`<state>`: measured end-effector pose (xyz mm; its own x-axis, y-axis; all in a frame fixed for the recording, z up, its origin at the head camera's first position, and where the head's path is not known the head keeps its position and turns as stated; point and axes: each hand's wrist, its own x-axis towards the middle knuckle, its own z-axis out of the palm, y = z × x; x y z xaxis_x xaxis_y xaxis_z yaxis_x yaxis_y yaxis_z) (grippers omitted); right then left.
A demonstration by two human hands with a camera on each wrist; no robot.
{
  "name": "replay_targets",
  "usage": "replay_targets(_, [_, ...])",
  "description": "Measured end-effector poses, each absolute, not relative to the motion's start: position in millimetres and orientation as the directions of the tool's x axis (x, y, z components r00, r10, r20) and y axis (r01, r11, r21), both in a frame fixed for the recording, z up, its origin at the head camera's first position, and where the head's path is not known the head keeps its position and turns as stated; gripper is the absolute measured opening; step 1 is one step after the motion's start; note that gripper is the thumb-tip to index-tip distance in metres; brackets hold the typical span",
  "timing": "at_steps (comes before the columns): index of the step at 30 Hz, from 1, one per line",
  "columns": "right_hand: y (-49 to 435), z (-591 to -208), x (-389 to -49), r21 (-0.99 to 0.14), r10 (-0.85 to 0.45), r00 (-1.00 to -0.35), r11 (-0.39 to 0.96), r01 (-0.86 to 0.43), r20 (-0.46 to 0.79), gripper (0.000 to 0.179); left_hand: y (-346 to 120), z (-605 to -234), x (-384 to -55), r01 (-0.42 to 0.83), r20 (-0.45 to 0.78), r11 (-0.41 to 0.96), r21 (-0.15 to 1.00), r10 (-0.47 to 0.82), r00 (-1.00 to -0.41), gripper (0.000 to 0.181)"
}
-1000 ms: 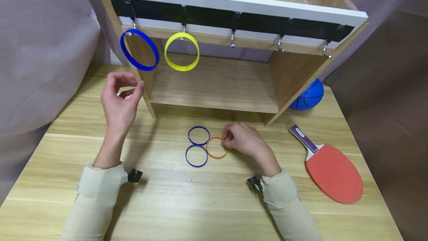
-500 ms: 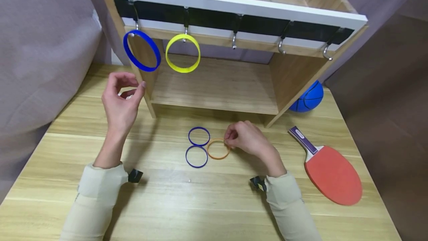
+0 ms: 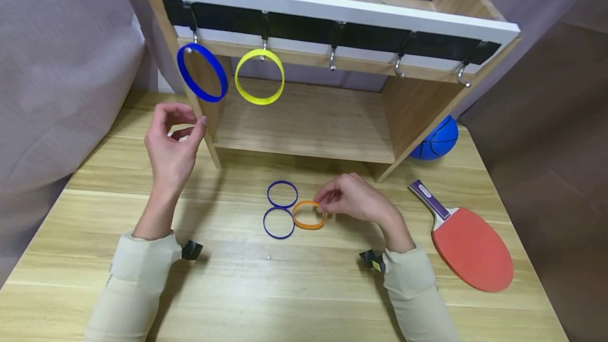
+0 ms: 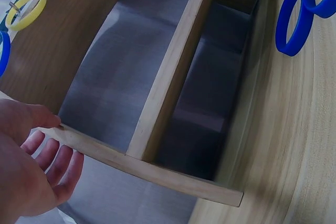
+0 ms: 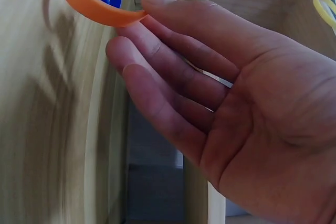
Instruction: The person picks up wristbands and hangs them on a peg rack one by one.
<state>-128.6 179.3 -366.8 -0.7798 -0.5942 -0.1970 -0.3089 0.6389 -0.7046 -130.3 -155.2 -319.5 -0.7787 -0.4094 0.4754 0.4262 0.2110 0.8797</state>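
Note:
My right hand (image 3: 356, 198) pinches an orange silicone wristband (image 3: 309, 226) between thumb and fingers, its near side tilted up. Left of it, two dark blue wristbands (image 3: 279, 223) lie on the table. My left hand (image 3: 172, 144) holds the left side panel of a wooden shelf (image 3: 304, 120); the thumb (image 4: 50, 117) lies on the panel's front edge and the fingers (image 4: 65, 169) curl along its outer face. A blue wristband (image 3: 201, 73) and a yellow wristband (image 3: 259, 77) hang from the two leftmost hooks.
Several metal hooks line the shelf's white front rail (image 3: 332, 5); three at the right carry no band. A table tennis paddle (image 3: 475, 249) lies at the right of the table. A blue ball (image 3: 436, 139) sits behind the shelf's right side.
The orange wristband has gone from lying flat to being tilted up in my right hand, which has shifted slightly right. My left hand keeps its place on the shelf.

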Motion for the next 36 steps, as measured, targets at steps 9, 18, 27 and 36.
replay_targets(9, [181.5,-353.7,-124.9,-0.747,-0.631,-0.767,0.564,-0.351,-0.116,0.015,-155.8,-318.2,-129.7,0.433,0.486,0.221,0.874,-0.408,-0.773,0.027])
replay_targets(18, [175.5,-324.9,-118.2,-0.863,-0.532,-0.84,0.371,-0.342,0.105,0.017,-152.5,-319.1,-129.7,0.425,0.48,0.222,0.877,-0.402,-0.78,0.026])
replay_targets(27, [150.0,-274.4,-127.7,-0.864,-0.163,-0.9,-0.39,-0.317,0.403,0.025,-154.8,-317.8,-128.4,0.429,0.486,0.228,0.874,-0.403,-0.775,0.028])
replay_targets(36, [135.6,-267.1,-138.5,-0.714,0.05,-0.935,-0.632,-0.303,0.352,0.031,-156.7,-317.9,-127.8,0.434,0.496,0.239,0.868,-0.398,-0.772,0.028])
